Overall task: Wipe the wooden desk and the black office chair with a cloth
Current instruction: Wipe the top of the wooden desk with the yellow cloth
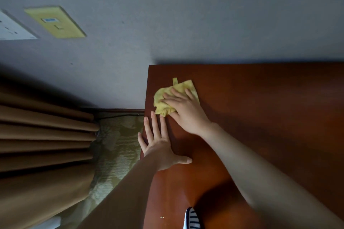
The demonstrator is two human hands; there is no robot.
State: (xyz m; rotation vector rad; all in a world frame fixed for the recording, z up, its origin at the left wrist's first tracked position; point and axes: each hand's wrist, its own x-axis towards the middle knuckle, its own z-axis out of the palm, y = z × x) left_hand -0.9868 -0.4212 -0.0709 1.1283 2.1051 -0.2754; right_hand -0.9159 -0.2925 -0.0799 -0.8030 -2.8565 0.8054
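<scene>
Right hand [188, 111] flat, pressing yellow cloth [163, 100] mid-frame at tabletop [260, 108] corner; left hand [160, 145] flat, bracing. Desk prob. partway; chair unseen, prob. pending.

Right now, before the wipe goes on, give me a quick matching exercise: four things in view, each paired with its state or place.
Things:
1. cloth
2. left hand
3. curtain
4. yellow plate

States or places:
A. flat on the desk by its left edge
B. on the wall
C. pressed under the right hand
D. hanging in folds beside the desk

Pairs: 1-C, 2-A, 3-D, 4-B
</scene>
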